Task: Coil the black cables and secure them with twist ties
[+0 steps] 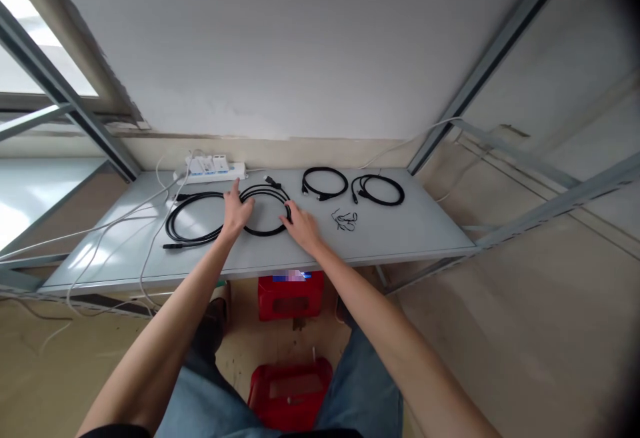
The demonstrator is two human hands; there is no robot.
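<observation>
A loop of black cable (pixel 265 232) lies on the grey shelf between my hands, its plug (pixel 273 183) pointing out at the back. My left hand (pixel 236 210) grips the coil's left side, with the index finger stretched toward the back and the thumb over the cable. On the opposite side, my right hand (pixel 301 226) has its thumb and fingers closed around the coil's strands. Just left of my left hand lies a larger black cable coil (pixel 173 225), partly covered by that hand. Several thin black ties (pixel 345 220) lie to the right of my right hand.
Two more coiled black cables, a middle one (pixel 346 181) and a right one (pixel 401 193), lie toward the back. A white power strip (pixel 235 172) with plugged-in adapters stands at back left, with white cords trailing forward. Metal uprights frame the shelf (pixel 400 238). Red stools (pixel 290 305) stand below.
</observation>
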